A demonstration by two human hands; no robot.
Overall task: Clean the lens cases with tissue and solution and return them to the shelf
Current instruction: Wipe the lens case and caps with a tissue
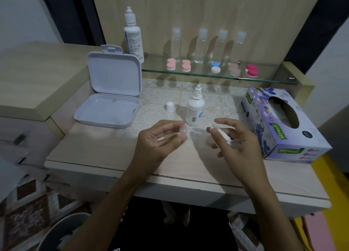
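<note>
My left hand (160, 139) holds a small clear lens case part (182, 132) between thumb and fingertips above the table. My right hand (234, 137) pinches a twisted piece of white tissue (221, 131), its tip pointing up and left. A faint pale round piece (209, 142) lies on the table under my right fingers. The small solution bottle (194, 109) stands uncapped behind my hands, its white cap (170, 106) to the left. Several coloured lens cases sit on the glass shelf (217, 75): pink (171, 64), blue and white (215, 67), magenta (252, 70).
An open white plastic box (111, 92) stands at the left. A tissue box (281, 122) lies at the right. A tall solution bottle (133, 35) and several clear bottles (200, 45) stand on the shelf. A bin (62, 233) holding crumpled tissue is on the floor, lower left.
</note>
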